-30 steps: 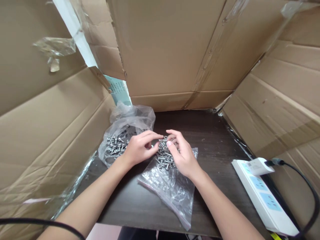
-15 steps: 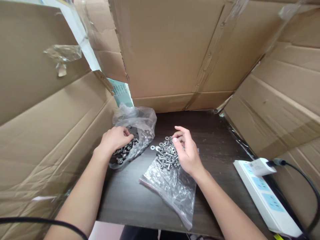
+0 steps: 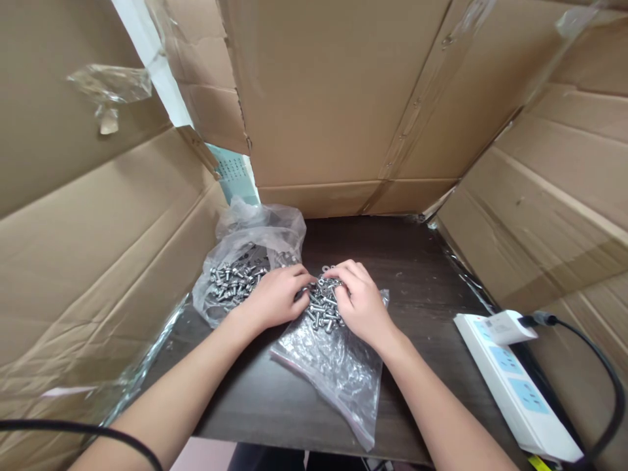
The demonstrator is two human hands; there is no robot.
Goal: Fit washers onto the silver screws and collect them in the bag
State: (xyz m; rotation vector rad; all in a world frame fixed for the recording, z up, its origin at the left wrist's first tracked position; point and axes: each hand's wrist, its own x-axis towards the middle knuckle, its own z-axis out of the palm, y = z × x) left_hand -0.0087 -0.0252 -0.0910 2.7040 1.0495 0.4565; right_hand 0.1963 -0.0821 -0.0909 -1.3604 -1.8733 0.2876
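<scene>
A pile of small silver screws point(image 3: 321, 314) with washers lies on a clear zip bag point(image 3: 338, 383). My left hand point(image 3: 282, 296) is at the left edge of the pile, fingers bent and thumb drawn close to them; whatever they hold is too small to make out. From the right, my right hand point(image 3: 360, 302) curls its fingers and thumb over the pile. Its fingertips are among the metal pieces, and what they pinch is hidden. Left of the pile, an open clear plastic bag point(image 3: 287, 222) holds many screws point(image 3: 233, 282), partly covered by my left hand.
Cardboard panels point(image 3: 338, 98) stand around the dark tabletop point(image 3: 417, 366) on the left, back and right. A white power strip point(image 3: 510, 386) with a plugged-in adapter point(image 3: 507, 327) lies at the right. A black cable point(image 3: 83, 432) crosses the lower left corner.
My left hand has moved right, from the open bag of screws to the pile. My right hand has lowered its fingers onto the pile. More screws show in the left bag.
</scene>
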